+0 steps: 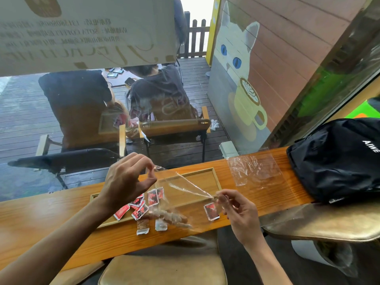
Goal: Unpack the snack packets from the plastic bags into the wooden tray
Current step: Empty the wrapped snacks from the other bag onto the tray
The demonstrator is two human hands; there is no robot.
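Unpacking looks well along, seen from the head camera: red snack packets (141, 204) lie heaped in the wooden tray (213, 173), some spilled onto the tabletop (41, 221) just before it. Left hand (125, 179) and right hand (238, 210) each pinch a crinkly clear plastic bag (185, 188) stretched over the tray; an emptied bag (253, 169) lies flat beside the tray.

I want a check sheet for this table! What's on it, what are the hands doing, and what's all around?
Surface: wooden counter, bare at left.
Job's things: wooden tray holds a pile of red snack packets; three packets lie off the tray on the counter; clear plastic bag stretched above.
Clutter: empty plastic bag; black backpack.
Hands: left hand and right hand each pinch an end of the bag.
Cables: nothing seen.
Surroundings: window, two seated people outside, cat mural.
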